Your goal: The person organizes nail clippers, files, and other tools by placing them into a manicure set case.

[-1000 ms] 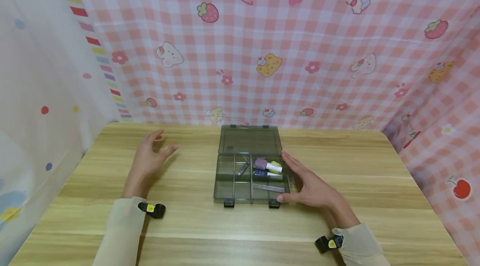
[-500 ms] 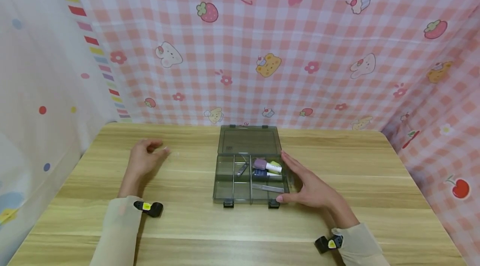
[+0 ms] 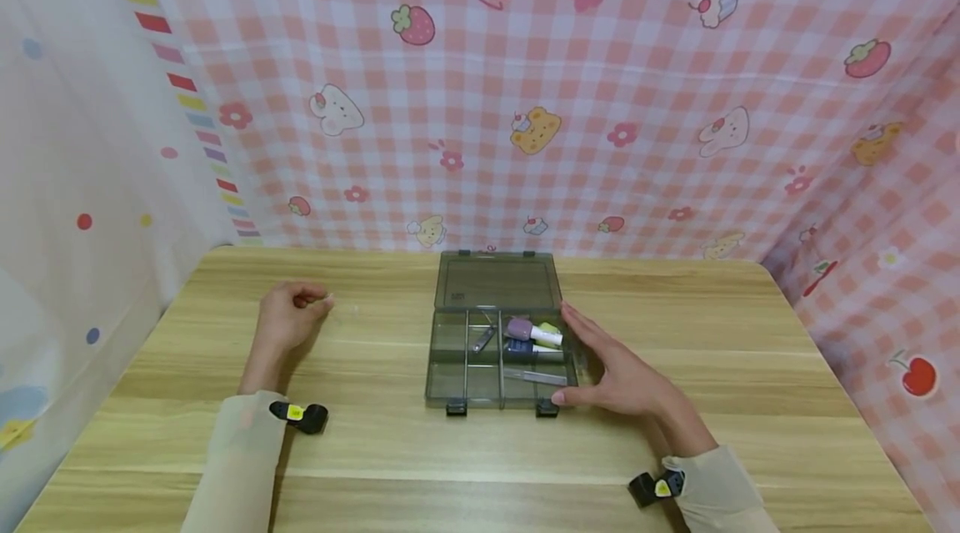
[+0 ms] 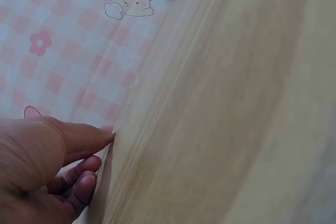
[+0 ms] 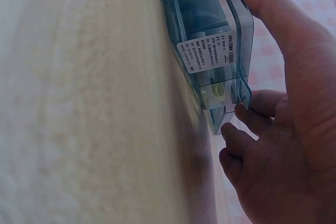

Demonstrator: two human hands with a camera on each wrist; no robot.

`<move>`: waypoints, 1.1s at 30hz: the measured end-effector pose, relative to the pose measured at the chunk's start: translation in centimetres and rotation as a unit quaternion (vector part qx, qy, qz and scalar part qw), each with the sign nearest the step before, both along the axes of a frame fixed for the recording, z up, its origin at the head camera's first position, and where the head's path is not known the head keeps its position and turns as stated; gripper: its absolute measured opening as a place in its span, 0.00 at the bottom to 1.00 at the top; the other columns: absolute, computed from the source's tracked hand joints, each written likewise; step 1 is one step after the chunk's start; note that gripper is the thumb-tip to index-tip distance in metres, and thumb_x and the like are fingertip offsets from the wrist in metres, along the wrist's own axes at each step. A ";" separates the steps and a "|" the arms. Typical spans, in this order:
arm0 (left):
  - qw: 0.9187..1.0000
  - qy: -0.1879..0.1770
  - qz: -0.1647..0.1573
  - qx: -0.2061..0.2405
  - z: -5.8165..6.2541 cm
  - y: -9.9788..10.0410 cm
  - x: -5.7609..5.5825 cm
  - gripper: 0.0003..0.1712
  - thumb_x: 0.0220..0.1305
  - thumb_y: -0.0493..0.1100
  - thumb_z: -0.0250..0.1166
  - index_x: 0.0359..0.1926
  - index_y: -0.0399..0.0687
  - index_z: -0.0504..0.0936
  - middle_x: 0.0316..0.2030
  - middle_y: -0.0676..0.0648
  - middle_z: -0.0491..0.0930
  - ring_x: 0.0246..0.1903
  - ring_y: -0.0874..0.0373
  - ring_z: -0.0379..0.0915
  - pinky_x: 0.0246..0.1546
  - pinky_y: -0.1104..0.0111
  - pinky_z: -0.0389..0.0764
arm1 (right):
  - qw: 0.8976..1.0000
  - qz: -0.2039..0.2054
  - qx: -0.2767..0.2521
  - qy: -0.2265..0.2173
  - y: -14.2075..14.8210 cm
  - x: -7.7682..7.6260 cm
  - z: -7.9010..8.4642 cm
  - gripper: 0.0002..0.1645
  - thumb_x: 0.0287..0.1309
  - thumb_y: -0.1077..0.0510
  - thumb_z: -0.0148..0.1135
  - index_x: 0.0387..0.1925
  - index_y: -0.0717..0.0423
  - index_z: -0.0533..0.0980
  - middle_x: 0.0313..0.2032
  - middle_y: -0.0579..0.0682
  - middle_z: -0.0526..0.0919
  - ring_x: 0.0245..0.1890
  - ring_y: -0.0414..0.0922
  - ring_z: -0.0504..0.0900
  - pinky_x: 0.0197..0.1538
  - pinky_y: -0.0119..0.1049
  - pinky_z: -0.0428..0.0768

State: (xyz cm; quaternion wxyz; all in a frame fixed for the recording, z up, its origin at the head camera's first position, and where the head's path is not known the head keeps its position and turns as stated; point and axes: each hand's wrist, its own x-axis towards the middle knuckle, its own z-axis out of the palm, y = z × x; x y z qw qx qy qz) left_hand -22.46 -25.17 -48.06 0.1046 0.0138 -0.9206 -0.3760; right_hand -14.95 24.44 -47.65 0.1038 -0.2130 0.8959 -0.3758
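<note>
A smoky clear compartment box [image 3: 447, 387] lies on the table with its lid [image 3: 498, 283] folded back. My right hand [image 3: 626, 370] holds its right side, thumb at the front corner and fingers at the back; the right wrist view shows a white label [image 5: 207, 52] there. Inside are a purple nail polish bottle [image 3: 519, 329], a dark blue bottle [image 3: 519, 349], a yellow-green bottle [image 3: 551, 331], a nail clipper [image 3: 484, 339] and a flat clear strip [image 3: 534, 376]. Left of the box, my left hand [image 3: 287, 318] pinches a tiny clear piece at the tabletop, mostly hidden by its fingertips.
On the table [image 3: 420, 466], another faint clear bit [image 3: 356, 309] lies between my left hand and the box. A pink checked cloth [image 3: 480, 116] hangs along the table's back edge. Black wrist cameras sit on both sleeves.
My left hand has moved slightly left and lowered to the table, its thumb and fingers closing together at the tips. My right hand and the box have stayed put.
</note>
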 end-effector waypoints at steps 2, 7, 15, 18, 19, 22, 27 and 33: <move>1.000 0.005 0.001 -0.004 0.0 0.1 0.0 0.12 0.66 0.39 0.70 0.45 0.34 0.88 0.42 0.35 0.84 0.36 0.55 0.73 0.36 0.75 0.70 | 1.000 0.000 0.000 0.000 0.0 0.0 0.0 0.75 0.45 0.29 0.77 0.83 0.42 0.42 0.83 0.43 0.42 0.82 0.56 0.44 0.79 0.65 0.51; 1.000 0.012 0.003 -0.010 0.0 0.1 0.0 0.10 0.65 0.37 0.70 0.42 0.33 0.88 0.38 0.35 0.84 0.34 0.55 0.73 0.34 0.73 0.71 | 1.000 0.001 0.000 -0.002 -0.1 0.0 0.1 0.75 0.46 0.30 0.78 0.83 0.43 0.42 0.83 0.44 0.42 0.82 0.55 0.44 0.79 0.64 0.51; 1.000 -0.001 0.009 -0.006 0.0 0.1 0.0 0.10 0.66 0.37 0.69 0.42 0.33 0.88 0.35 0.36 0.85 0.31 0.57 0.72 0.30 0.73 0.72 | 1.000 0.000 0.001 0.000 -0.1 0.1 0.2 0.75 0.46 0.30 0.77 0.83 0.43 0.42 0.83 0.45 0.42 0.82 0.56 0.44 0.79 0.64 0.51; 1.000 -0.002 0.010 0.001 0.0 0.1 0.1 0.10 0.66 0.38 0.69 0.42 0.32 0.87 0.35 0.36 0.86 0.31 0.56 0.74 0.30 0.75 0.72 | 1.000 0.000 0.001 0.000 -0.1 0.1 0.1 0.75 0.45 0.29 0.77 0.83 0.43 0.42 0.83 0.44 0.42 0.82 0.55 0.44 0.79 0.64 0.50; 1.000 0.000 0.011 0.003 0.0 0.1 0.1 0.11 0.66 0.38 0.69 0.43 0.32 0.87 0.35 0.36 0.86 0.30 0.56 0.74 0.29 0.75 0.72 | 1.000 -0.001 0.001 -0.001 -0.1 0.1 0.0 0.75 0.45 0.29 0.77 0.83 0.42 0.42 0.83 0.44 0.42 0.82 0.55 0.44 0.79 0.64 0.51; 1.000 0.008 0.014 0.010 0.1 0.1 0.1 0.12 0.67 0.40 0.70 0.42 0.32 0.88 0.34 0.36 0.86 0.30 0.57 0.74 0.27 0.76 0.72 | 1.000 -0.001 0.001 0.000 -0.1 0.1 0.0 0.75 0.45 0.29 0.77 0.83 0.42 0.42 0.83 0.43 0.42 0.82 0.55 0.44 0.79 0.64 0.51; 0.999 0.031 0.013 0.019 0.1 0.5 0.1 0.11 0.67 0.40 0.70 0.41 0.32 0.88 0.34 0.36 0.87 0.29 0.60 0.73 0.28 0.79 0.72 | 1.000 0.000 0.001 0.002 -0.1 0.1 0.1 0.75 0.46 0.30 0.78 0.83 0.42 0.42 0.83 0.43 0.42 0.82 0.55 0.44 0.79 0.64 0.51; 0.998 0.050 -0.002 0.036 0.1 1.2 -0.1 0.09 0.65 0.36 0.70 0.40 0.30 0.87 0.33 0.34 0.87 0.27 0.64 0.74 0.28 0.81 0.73 | 1.000 0.000 -0.001 0.001 -0.1 0.1 0.1 0.75 0.46 0.30 0.77 0.83 0.42 0.42 0.83 0.44 0.42 0.83 0.55 0.44 0.79 0.64 0.50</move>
